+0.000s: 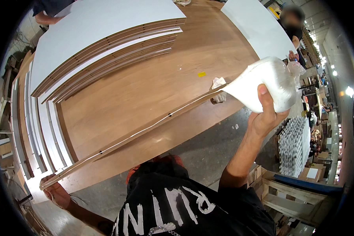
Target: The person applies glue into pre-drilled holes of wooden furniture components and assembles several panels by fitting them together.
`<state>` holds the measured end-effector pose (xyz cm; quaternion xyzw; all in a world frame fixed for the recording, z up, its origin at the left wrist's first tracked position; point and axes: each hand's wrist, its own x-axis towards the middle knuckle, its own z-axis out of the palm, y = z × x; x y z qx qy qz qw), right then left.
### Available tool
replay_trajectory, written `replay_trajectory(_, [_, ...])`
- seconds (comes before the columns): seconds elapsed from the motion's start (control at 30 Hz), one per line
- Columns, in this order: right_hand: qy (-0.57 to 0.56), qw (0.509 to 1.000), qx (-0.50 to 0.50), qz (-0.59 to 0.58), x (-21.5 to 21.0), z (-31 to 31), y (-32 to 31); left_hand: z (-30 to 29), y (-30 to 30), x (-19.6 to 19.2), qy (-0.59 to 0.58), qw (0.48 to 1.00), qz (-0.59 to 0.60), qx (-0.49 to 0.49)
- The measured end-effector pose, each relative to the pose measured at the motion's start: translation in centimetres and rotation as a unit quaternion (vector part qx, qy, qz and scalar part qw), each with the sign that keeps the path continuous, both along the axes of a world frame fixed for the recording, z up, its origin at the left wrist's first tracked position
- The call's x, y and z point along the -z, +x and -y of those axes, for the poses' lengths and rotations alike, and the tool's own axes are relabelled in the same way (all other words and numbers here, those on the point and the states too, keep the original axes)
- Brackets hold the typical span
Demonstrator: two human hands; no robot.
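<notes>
A long, narrow wooden strip (134, 135) runs slantwise over the near part of the brown table (133, 90). My left hand (56, 193) has its fingers closed around the strip's near left end. In my right hand (266, 112) is a bulging clear plastic bag of white paste (269, 80), thumb pressed on its side. The bag's pointed tip meets the strip's far right end. A thin, slightly wavy white bead (151, 126) lies along the strip's edge, which has dark holes in it. A crumpled whitish cloth (219, 82) sits by the bag's tip.
Stacked white panels (106, 19) with brown edges fill the far left; more strips (47, 133) lie at the left. A white panel (255, 27) is at the far right. Co-workers stand at both far corners. Wooden racks (291, 192) and stacked white pieces (294, 145) stand right.
</notes>
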<state>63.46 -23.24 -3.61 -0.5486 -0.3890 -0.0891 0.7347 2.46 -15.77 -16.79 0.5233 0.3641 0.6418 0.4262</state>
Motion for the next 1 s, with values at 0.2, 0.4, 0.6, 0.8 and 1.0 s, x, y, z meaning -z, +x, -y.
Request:
replay_trajectory(0.2, [0.012,1.000,0.014,0.015,-0.1,0.3,1.7,0.1,-0.5,0.8,-0.002,0.999,0.024,-0.039])
replay_trajectory(0.4, [0.015,0.999,0.041,0.001,0.0,0.7,3.0,0.1,-0.6,0.5,-0.013,0.998,0.054,-0.030])
replay_trajectory(0.6, [0.011,0.998,0.068,0.002,-0.4,1.1,4.1,0.0,-0.8,0.8,-0.019,0.998,0.028,-0.057])
replay_trajectory(0.8, [0.016,0.996,0.091,-0.009,-0.6,0.9,4.9,0.0,-1.5,1.2,-0.019,0.995,0.081,-0.061])
replay_trajectory(1.0, [0.019,0.994,0.103,-0.014,-0.7,1.1,6.2,0.0,-1.8,0.8,-0.023,0.997,0.076,-0.013])
